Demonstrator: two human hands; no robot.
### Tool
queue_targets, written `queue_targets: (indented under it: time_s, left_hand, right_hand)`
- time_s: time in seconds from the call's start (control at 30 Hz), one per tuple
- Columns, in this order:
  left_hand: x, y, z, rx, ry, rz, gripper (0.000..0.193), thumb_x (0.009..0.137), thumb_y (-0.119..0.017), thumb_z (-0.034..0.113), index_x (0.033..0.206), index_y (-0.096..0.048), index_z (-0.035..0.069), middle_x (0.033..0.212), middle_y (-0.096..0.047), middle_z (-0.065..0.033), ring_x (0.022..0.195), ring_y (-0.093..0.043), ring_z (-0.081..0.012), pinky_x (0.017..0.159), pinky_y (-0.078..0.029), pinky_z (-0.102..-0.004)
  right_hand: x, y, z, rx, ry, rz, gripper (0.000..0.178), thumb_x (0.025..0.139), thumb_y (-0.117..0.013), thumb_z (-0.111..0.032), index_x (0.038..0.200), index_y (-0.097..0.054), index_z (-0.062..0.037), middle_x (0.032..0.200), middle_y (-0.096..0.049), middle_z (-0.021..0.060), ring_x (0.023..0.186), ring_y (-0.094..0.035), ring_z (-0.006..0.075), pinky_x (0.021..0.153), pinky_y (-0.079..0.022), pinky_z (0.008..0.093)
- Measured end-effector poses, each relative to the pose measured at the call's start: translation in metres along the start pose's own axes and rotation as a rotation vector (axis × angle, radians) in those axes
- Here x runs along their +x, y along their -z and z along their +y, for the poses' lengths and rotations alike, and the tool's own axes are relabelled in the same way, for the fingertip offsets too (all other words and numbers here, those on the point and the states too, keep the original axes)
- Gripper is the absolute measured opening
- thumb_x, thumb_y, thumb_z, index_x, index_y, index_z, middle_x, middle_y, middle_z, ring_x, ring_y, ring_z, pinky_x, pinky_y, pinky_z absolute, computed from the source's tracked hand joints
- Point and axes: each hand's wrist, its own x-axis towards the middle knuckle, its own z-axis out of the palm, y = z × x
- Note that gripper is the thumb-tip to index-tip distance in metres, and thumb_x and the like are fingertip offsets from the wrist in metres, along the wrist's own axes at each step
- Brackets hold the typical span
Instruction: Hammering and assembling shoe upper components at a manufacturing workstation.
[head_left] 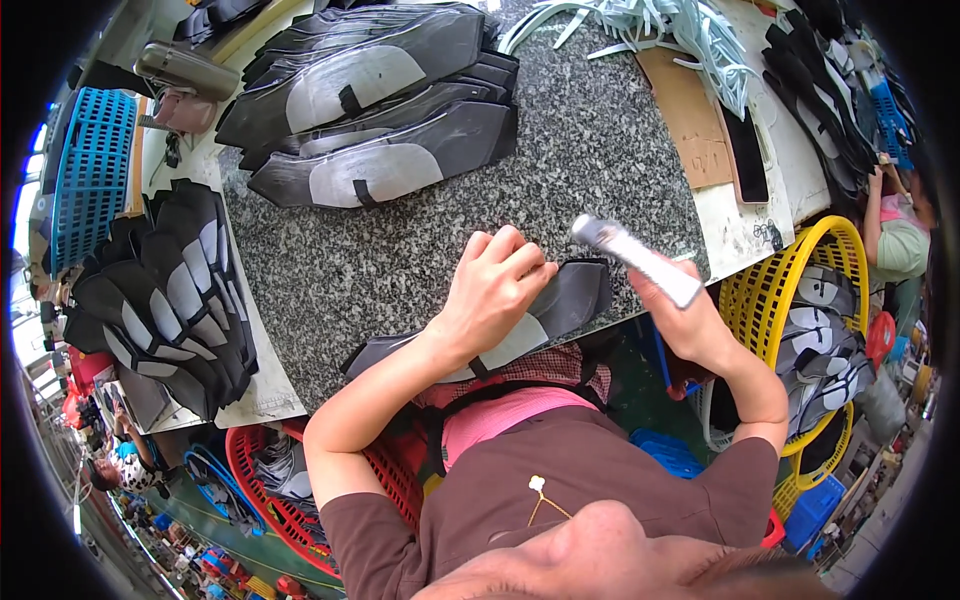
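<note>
Curled and closed, my left hand (pixel 500 285) presses on the upper edge of a black and grey shoe upper piece (pixel 578 297), which lies flat at the near edge of the speckled stone slab (pixel 390 240). My left forearm and hand cover its middle part. What the fingertips pinch there is hidden. To the right, my right hand (pixel 690 318) is wrapped round a hammer (pixel 645 262) with a silvery metal head, raised over the slab's right edge and slightly blurred. Its handle is mostly hidden in my fist. The hammer head is apart from the piece.
Stacks of similar pieces (pixel 380 75) lie on the slab's far side and more (pixel 170 290) at left. Pale strips (pixel 690 40), cardboard (pixel 685 125) and a phone (pixel 743 155) are at far right. A yellow basket (pixel 765 290) and a red basket (pixel 250 470) flank me.
</note>
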Motion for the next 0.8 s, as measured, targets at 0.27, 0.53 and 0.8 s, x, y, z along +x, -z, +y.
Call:
queue_targets:
  time_s: [0.27, 0.53, 0.8]
  left_hand:
    - [-0.003, -0.001, -0.001, -0.004, 0.094, 0.062, 0.01, 0.079, -0.076, 0.019, 0.088, -0.075, 0.018, 0.089, -0.064, 0.005, 0.092, -0.057, -0.0166, 0.079, -0.042, -0.0353]
    - [-0.015, 0.006, 0.003, -0.284, 0.218, 0.029, 0.015, 0.078, -0.084, 0.008, 0.091, -0.077, 0.006, 0.086, -0.065, -0.0034, 0.083, -0.061, -0.0229, 0.073, -0.053, -0.0367]
    - [-0.016, 0.012, 0.016, -0.006, 0.028, -0.101, 0.032, 0.075, -0.07, 0.004, 0.106, -0.071, -0.002, 0.095, -0.063, -0.0106, 0.086, -0.063, -0.0255, 0.072, -0.054, -0.0369]
  right_hand:
    - [-0.001, -0.001, 0.005, -0.089, 0.084, -0.036, 0.013, 0.099, -0.055, -0.011, 0.101, -0.058, 0.0012, 0.075, -0.059, 0.0254, 0.076, -0.061, 0.0495, 0.061, -0.047, 0.0454]
    - [0.001, -0.01, 0.017, -0.1, -0.108, -0.171, 0.027, 0.102, -0.057, -0.012, 0.122, -0.063, 0.0046, 0.092, -0.067, 0.0245, 0.079, -0.067, 0.042, 0.069, -0.051, 0.0417]
    - [-0.001, -0.013, 0.03, -0.022, 0.111, -0.122, 0.022, 0.093, -0.066, -0.006, 0.113, -0.064, 0.0036, 0.087, -0.066, 0.0242, 0.067, -0.063, 0.0409, 0.061, -0.049, 0.0385]
